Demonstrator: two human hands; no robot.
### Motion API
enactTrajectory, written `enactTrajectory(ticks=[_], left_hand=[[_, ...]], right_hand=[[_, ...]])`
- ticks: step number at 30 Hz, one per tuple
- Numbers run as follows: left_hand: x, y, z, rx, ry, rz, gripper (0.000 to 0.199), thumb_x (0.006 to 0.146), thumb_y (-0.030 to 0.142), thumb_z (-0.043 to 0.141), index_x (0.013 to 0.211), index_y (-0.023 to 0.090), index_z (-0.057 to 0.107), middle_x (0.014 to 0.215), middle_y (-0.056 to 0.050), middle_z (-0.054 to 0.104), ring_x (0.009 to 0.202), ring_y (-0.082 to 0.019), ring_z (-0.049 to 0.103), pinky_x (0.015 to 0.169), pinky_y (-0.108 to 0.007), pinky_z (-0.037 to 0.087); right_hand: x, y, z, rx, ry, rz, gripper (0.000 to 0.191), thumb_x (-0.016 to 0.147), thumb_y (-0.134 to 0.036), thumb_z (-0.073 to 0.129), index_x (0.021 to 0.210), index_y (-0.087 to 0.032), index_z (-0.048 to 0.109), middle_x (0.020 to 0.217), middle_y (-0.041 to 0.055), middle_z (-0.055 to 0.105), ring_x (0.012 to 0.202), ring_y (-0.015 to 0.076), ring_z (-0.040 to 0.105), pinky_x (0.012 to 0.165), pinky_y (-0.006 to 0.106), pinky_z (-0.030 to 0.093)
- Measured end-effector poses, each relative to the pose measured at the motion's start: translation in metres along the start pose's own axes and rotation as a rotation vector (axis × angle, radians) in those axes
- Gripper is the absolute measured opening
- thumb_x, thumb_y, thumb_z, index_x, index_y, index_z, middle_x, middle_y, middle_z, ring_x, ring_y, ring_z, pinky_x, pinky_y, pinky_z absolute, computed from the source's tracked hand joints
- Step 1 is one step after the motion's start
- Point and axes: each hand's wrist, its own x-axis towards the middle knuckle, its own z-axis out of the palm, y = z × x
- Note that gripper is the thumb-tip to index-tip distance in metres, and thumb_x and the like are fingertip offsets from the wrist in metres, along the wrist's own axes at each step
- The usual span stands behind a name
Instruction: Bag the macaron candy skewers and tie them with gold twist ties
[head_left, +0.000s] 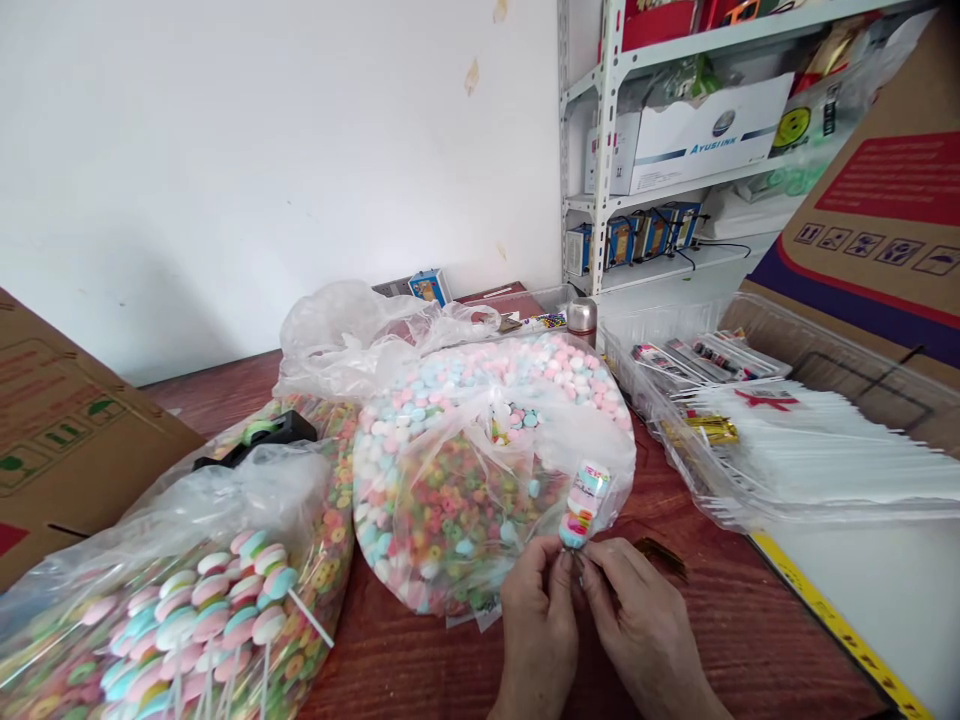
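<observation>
One long red-brown wooden counter is in front of me, and a white wall stands behind it. Two cardboard boxes lean in at the sides, a left box and a right box. Past the counter on the right is a white metal shelf with more boxes and packs on it.

Two big clear bags of candy sit on the counter. The left bag has lots of candy pops on white sticks and colored candy rings. The middle bag has small pink, blue and white candies on top and colored rings below. On the right is a clear plastic tray with a pile of thin white sticks and some gold ties in it. A black tape holder lies on top of the left bag, and a small steel cup stands behind the middle bag.

My left hand and my right hand are close together, and their fingers are pinched shut on the bottom of a wrapped candy pop. It sticks up above my fingers, in front of the middle bag. A little bunch of gold ties lies on the counter near my right hand.
</observation>
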Motion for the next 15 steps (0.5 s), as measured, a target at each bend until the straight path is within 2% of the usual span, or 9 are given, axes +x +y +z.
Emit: enactTrajectory(ticks=[2,4,5,7,9,10,11,13,15], left_hand=[[0.003,0.006,-0.002,-0.137,-0.035,-0.044,0.024,0.091,0.031,0.054,0.106,0.022,0.070,0.094,-0.006,0.071,0.086,-0.021,0.063,0.081,-0.033,0.049],[0.006,0.017,-0.009,-0.261,-0.096,-0.010,0.026,0.087,0.028,0.060,0.110,0.027,0.071,0.113,-0.006,0.069,0.108,-0.024,0.060,0.097,-0.038,0.045],[0.007,0.022,-0.014,-0.291,-0.143,0.017,0.023,0.086,0.027,0.062,0.105,0.030,0.074,0.121,-0.006,0.066,0.118,-0.026,0.057,0.103,-0.041,0.041],[0.008,0.033,-0.026,-0.263,-0.250,0.094,0.021,0.086,0.023,0.061,0.080,0.031,0.079,0.130,-0.004,0.063,0.130,-0.029,0.048,0.111,-0.048,0.033],[0.007,0.038,-0.035,-0.115,-0.328,0.220,0.039,0.088,0.022,0.056,0.055,0.029,0.075,0.132,-0.003,0.063,0.137,-0.032,0.041,0.115,-0.054,0.025],[0.006,0.039,-0.037,-0.008,-0.350,0.293,0.041,0.088,0.021,0.055,0.052,0.029,0.074,0.134,-0.004,0.062,0.139,-0.033,0.037,0.115,-0.057,0.023],[0.005,0.038,-0.038,0.105,-0.351,0.363,0.038,0.088,0.020,0.056,0.057,0.030,0.076,0.137,-0.005,0.060,0.141,-0.034,0.032,0.115,-0.060,0.022],[0.004,0.035,-0.036,0.300,-0.287,0.455,0.028,0.086,0.017,0.056,0.080,0.030,0.080,0.146,-0.008,0.049,0.145,-0.037,0.022,0.112,-0.066,0.021],[0.001,0.034,-0.033,0.384,-0.210,0.466,0.033,0.088,0.014,0.052,0.104,0.031,0.076,0.157,-0.007,0.031,0.147,-0.036,0.013,0.112,-0.067,0.018]], right_hand=[[0.003,-0.006,-0.004,0.039,-0.003,0.009,0.012,0.093,-0.019,0.049,0.089,-0.020,0.060,0.081,0.0037,0.064,0.077,0.0183,0.061,0.071,0.027,0.045],[0.009,-0.013,-0.013,0.135,-0.070,0.036,0.012,0.090,-0.016,0.050,0.082,-0.021,0.057,0.076,0.0008,0.059,0.070,0.0158,0.058,0.064,0.024,0.043],[0.012,-0.016,-0.020,0.190,-0.131,0.043,0.013,0.088,-0.016,0.050,0.078,-0.022,0.055,0.073,-0.0009,0.056,0.065,0.0145,0.055,0.060,0.023,0.042],[0.017,-0.020,-0.035,0.286,-0.262,0.047,0.018,0.087,-0.017,0.050,0.070,-0.023,0.050,0.067,-0.0034,0.051,0.059,0.0128,0.049,0.054,0.022,0.038],[0.021,-0.022,-0.049,0.333,-0.343,0.063,0.021,0.088,-0.019,0.049,0.068,-0.023,0.048,0.066,-0.0039,0.050,0.059,0.0127,0.048,0.055,0.022,0.036],[0.022,-0.023,-0.054,0.341,-0.355,0.075,0.021,0.089,-0.020,0.049,0.069,-0.023,0.048,0.067,-0.0037,0.051,0.061,0.0129,0.048,0.056,0.022,0.037],[0.022,-0.024,-0.059,0.345,-0.355,0.085,0.021,0.090,-0.021,0.049,0.069,-0.023,0.049,0.068,-0.0035,0.052,0.062,0.0131,0.049,0.057,0.022,0.037],[0.021,-0.025,-0.063,0.365,-0.380,0.088,0.021,0.090,-0.022,0.051,0.069,-0.023,0.050,0.068,-0.0030,0.053,0.062,0.0135,0.048,0.057,0.022,0.038],[0.015,-0.024,-0.064,0.440,-0.432,0.104,0.020,0.087,-0.024,0.054,0.068,-0.022,0.054,0.067,-0.0021,0.056,0.061,0.0140,0.049,0.056,0.022,0.039]])
